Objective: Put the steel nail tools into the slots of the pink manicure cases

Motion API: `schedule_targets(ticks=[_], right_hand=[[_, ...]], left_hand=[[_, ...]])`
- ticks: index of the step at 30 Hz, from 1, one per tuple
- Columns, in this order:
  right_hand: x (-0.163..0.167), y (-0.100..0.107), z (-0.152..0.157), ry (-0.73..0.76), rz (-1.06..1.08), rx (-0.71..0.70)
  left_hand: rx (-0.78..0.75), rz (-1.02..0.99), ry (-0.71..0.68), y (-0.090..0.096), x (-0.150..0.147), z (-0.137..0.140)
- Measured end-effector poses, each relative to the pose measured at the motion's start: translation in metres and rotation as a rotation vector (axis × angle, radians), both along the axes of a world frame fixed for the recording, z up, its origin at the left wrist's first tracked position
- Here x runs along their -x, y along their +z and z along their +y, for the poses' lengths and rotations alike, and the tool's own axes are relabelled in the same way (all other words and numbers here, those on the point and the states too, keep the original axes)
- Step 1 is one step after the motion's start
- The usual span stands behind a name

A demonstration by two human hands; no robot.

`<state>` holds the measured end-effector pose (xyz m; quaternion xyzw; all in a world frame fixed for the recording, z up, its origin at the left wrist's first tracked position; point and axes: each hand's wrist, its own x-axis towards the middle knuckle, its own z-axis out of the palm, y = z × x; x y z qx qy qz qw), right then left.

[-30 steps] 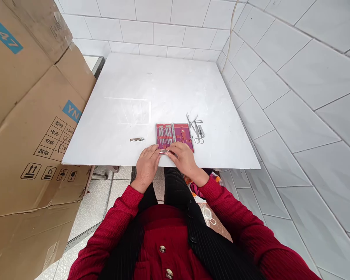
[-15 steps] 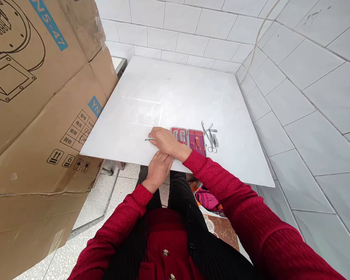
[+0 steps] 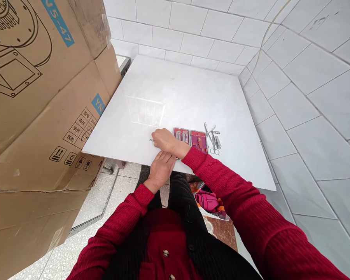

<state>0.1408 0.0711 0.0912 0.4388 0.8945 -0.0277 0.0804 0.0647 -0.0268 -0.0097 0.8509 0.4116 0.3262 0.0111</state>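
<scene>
My right hand [image 3: 165, 140] is closed, fingers bent, above the white table near its front edge. A small metal tool [image 3: 151, 140] pokes out at its fingertips, too small and blurred to name. Just below, my left hand [image 3: 161, 168] lies at the table edge with its fingers stretched out, by the lower left corner of the manicure case. That case [image 3: 198, 137] stands open, red inside, with several tools in its left half [image 3: 181, 135]. To its right lie a cuticle nipper [image 3: 209, 132], small scissors [image 3: 214, 147] and a nail clipper [image 3: 218, 142].
The white table board [image 3: 192, 89] runs back to a tiled wall [image 3: 189, 42], with more tiles on the right. A large cardboard box [image 3: 55, 116] rises along the left side. Below the table on the right is a pink bag [image 3: 207, 201].
The view has shifted slightly, so the table and case appear a little farther right. My right hand's fingers have curled further over the small metal tool, which shows less. My left hand stays put.
</scene>
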Motion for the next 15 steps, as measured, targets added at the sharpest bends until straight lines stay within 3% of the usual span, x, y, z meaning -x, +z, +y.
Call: schedule_targets(ticks=[15], right_hand=[[-0.015, -0.010, -0.003, 0.087, -0.017, -0.044]], left_hand=[[0.039, -0.014, -0.005, -0.003, 0.000, 0.001]])
